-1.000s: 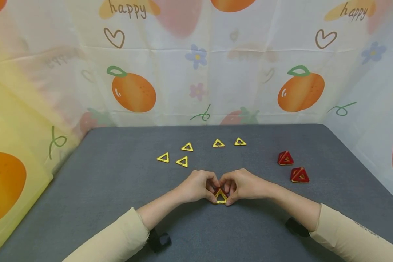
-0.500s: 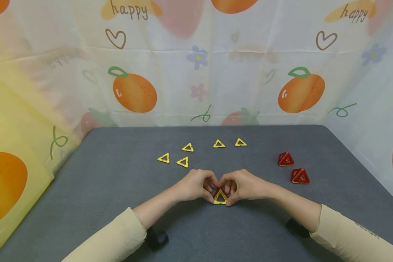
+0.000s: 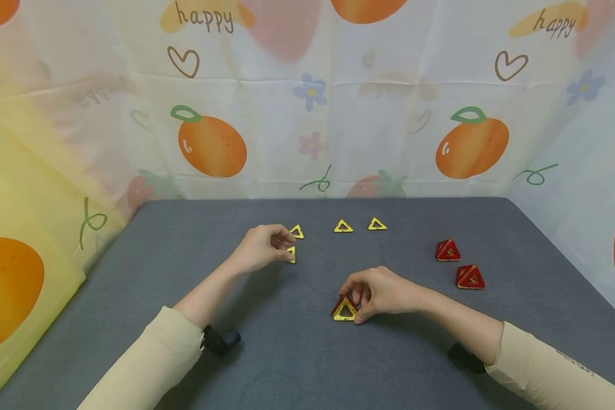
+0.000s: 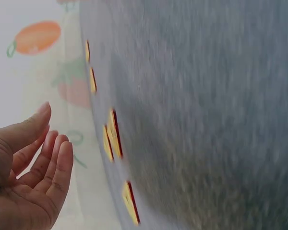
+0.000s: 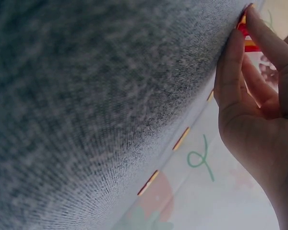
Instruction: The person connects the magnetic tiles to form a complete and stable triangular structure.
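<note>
My right hand (image 3: 384, 291) pinches a small red-and-yellow pyramid (image 3: 345, 311) of triangular magnetic tiles, standing on the table in the middle. In the right wrist view that pyramid (image 5: 252, 45) is partly hidden behind the fingertips. My left hand (image 3: 261, 248) is farther back, over the left group of yellow triangular tiles. The left wrist view shows this hand (image 4: 36, 177) with relaxed fingers and nothing between them. Near it in the head view, one yellow tile (image 3: 291, 255) is partly covered and another (image 3: 298, 232) lies behind. A third tile (image 4: 130, 202) shows only in the left wrist view.
Two more yellow triangular tiles, one (image 3: 343, 226) beside the other (image 3: 376, 224), lie toward the table's back edge. To the right stand two red pyramids, a rear one (image 3: 448, 250) and a front one (image 3: 470, 277). A printed curtain (image 3: 271, 142) hangs behind the grey table (image 3: 307, 364).
My left hand has let go of the pyramid and moved back and to the left, over the yellow tiles. The right hand stays at the pyramid.
</note>
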`<state>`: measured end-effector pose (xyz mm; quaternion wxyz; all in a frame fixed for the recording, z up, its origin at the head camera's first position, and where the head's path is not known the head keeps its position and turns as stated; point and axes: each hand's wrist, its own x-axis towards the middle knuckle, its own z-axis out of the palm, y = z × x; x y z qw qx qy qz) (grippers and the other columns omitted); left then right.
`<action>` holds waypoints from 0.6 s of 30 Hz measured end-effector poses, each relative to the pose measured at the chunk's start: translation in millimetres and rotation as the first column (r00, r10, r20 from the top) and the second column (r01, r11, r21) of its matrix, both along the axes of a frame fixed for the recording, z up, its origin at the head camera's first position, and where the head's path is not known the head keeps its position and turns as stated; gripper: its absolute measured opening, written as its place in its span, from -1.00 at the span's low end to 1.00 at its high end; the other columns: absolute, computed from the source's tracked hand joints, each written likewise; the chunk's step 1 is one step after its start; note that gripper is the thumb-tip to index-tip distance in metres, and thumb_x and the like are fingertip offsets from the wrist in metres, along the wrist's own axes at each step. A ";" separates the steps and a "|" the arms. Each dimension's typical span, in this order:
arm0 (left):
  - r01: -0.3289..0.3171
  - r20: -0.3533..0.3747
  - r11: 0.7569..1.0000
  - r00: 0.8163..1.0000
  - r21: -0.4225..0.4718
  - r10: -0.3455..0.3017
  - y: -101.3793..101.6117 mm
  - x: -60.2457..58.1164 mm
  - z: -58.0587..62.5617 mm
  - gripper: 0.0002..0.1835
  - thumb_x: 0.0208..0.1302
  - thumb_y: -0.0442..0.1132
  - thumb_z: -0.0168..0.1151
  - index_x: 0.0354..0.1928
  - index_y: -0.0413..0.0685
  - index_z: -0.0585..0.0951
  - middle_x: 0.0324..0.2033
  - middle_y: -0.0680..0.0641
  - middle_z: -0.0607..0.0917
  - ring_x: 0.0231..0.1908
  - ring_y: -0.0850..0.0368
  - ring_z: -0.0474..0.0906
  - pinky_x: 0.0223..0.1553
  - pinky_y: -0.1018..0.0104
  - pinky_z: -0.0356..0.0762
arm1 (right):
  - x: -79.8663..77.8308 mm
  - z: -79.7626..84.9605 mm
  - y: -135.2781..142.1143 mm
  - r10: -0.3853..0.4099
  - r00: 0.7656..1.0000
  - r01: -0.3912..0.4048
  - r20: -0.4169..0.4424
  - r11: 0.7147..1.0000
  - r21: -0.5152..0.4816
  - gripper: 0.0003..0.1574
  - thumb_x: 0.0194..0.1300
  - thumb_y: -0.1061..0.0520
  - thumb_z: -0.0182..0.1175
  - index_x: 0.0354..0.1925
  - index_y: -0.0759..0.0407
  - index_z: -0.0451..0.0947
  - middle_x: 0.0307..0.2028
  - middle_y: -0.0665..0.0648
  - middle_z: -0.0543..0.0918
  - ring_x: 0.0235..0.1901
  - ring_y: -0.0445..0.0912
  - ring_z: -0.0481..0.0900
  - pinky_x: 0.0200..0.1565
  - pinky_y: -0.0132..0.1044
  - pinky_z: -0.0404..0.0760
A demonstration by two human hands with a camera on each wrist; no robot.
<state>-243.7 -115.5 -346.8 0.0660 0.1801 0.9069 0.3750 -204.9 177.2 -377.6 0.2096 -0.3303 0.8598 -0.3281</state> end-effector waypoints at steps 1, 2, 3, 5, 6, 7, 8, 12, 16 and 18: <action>-0.020 0.001 1.000 1.000 -0.004 0.020 -3.7 -2.8 -0.3 -0.63 0.14 -0.29 0.45 0.00 -0.19 0.64 -0.06 -0.22 0.72 -0.13 0.03 0.67 -0.14 0.23 0.62 | 0.1 -0.3 0.2 0.001 1.000 -0.001 0.000 1.000 -0.002 -0.44 -0.01 0.06 0.55 0.01 0.04 0.64 -0.35 -0.02 0.64 -0.47 -0.30 0.58 -0.35 -0.43 0.60; -0.031 0.000 0.999 1.000 -0.009 0.031 -7.4 -5.4 -0.8 -0.62 0.15 -0.29 0.44 0.02 -0.20 0.64 -0.05 -0.23 0.72 -0.10 0.01 0.67 -0.14 0.23 0.63 | 0.2 -0.6 0.4 0.003 1.000 -0.003 0.001 1.000 -0.003 -0.44 -0.01 0.06 0.55 0.01 0.04 0.64 -0.35 -0.02 0.64 -0.47 -0.30 0.57 -0.35 -0.43 0.60; -0.037 -0.002 0.999 0.999 -0.017 0.037 -10.6 -7.9 -1.7 -0.61 0.17 -0.29 0.43 0.04 -0.21 0.63 -0.02 -0.24 0.71 -0.08 -0.01 0.67 -0.13 0.22 0.63 | 0.2 -0.9 0.5 0.004 1.000 -0.004 0.000 1.000 -0.003 -0.44 -0.01 0.06 0.55 0.01 0.04 0.64 -0.34 -0.02 0.64 -0.47 -0.30 0.57 -0.35 -0.43 0.60; -0.046 0.003 0.998 0.999 -0.034 0.046 -15.5 -11.6 -3.1 -0.60 0.19 -0.29 0.41 0.08 -0.21 0.62 0.02 -0.24 0.69 -0.05 -0.04 0.67 -0.13 0.20 0.64 | 0.1 -1.2 0.5 0.004 1.000 -0.004 0.001 1.000 -0.004 -0.43 -0.01 0.06 0.55 0.01 0.04 0.64 -0.34 -0.02 0.64 -0.46 -0.30 0.57 -0.35 -0.43 0.60; -0.049 0.005 0.998 0.999 -0.044 0.049 -17.2 -13.6 -4.4 -0.59 0.19 -0.29 0.41 0.09 -0.21 0.62 0.03 -0.24 0.69 -0.04 -0.06 0.67 -0.12 0.20 0.64 | 0.0 -1.2 0.5 0.004 1.000 -0.004 0.001 1.000 -0.003 -0.43 -0.01 0.06 0.55 0.01 0.04 0.64 -0.34 -0.02 0.64 -0.46 -0.30 0.57 -0.35 -0.43 0.60; -0.048 0.010 0.998 0.999 -0.051 0.048 -18.2 -15.5 -5.7 -0.58 0.20 -0.29 0.40 0.10 -0.20 0.61 0.05 -0.24 0.69 -0.03 -0.07 0.66 -0.12 0.19 0.65 | 0.0 -1.1 0.4 0.004 1.000 -0.004 0.002 1.000 -0.003 -0.43 -0.01 0.06 0.55 0.01 0.04 0.64 -0.34 -0.02 0.64 -0.46 -0.30 0.57 -0.35 -0.43 0.60; -0.040 0.014 0.998 0.999 -0.058 0.041 -18.8 -17.4 -6.9 -0.58 0.21 -0.30 0.39 0.11 -0.21 0.61 0.06 -0.25 0.68 -0.01 -0.08 0.65 -0.12 0.18 0.65 | 0.0 -0.9 0.4 0.004 1.000 -0.004 0.002 1.000 -0.002 -0.43 -0.01 0.06 0.55 0.02 0.04 0.64 -0.34 -0.02 0.64 -0.46 -0.30 0.57 -0.35 -0.43 0.60; -0.002 0.045 0.994 0.999 -0.107 0.007 -17.3 -24.5 -13.8 -0.54 0.22 -0.30 0.38 0.16 -0.21 0.58 0.09 -0.24 0.66 0.04 -0.12 0.62 -0.08 0.14 0.64 | 0.1 -0.2 0.5 0.003 1.000 -0.003 0.002 1.000 -0.001 -0.43 -0.01 0.06 0.55 0.02 0.04 0.64 -0.34 -0.02 0.63 -0.46 -0.30 0.57 -0.34 -0.42 0.60; 0.053 0.079 0.983 0.996 -0.178 -0.040 -11.9 -28.9 -20.3 -0.49 0.24 -0.27 0.37 0.23 -0.19 0.54 0.11 -0.26 0.62 0.10 -0.16 0.58 0.03 0.09 0.61 | 0.0 -0.1 0.7 0.007 1.000 -0.007 0.001 1.000 -0.001 -0.43 0.00 0.06 0.55 0.02 0.05 0.64 -0.34 -0.02 0.63 -0.46 -0.31 0.57 -0.34 -0.43 0.60; 0.071 0.090 0.978 0.994 -0.196 -0.054 -8.4 -29.3 -21.4 -0.47 0.24 -0.27 0.36 0.25 -0.19 0.53 0.12 -0.27 0.60 0.13 -0.18 0.56 0.09 0.06 0.59 | -0.2 -0.2 0.7 0.008 1.000 -0.008 0.001 1.000 -0.001 -0.43 0.00 0.06 0.55 0.02 0.05 0.63 -0.34 -0.02 0.63 -0.46 -0.31 0.57 -0.34 -0.43 0.60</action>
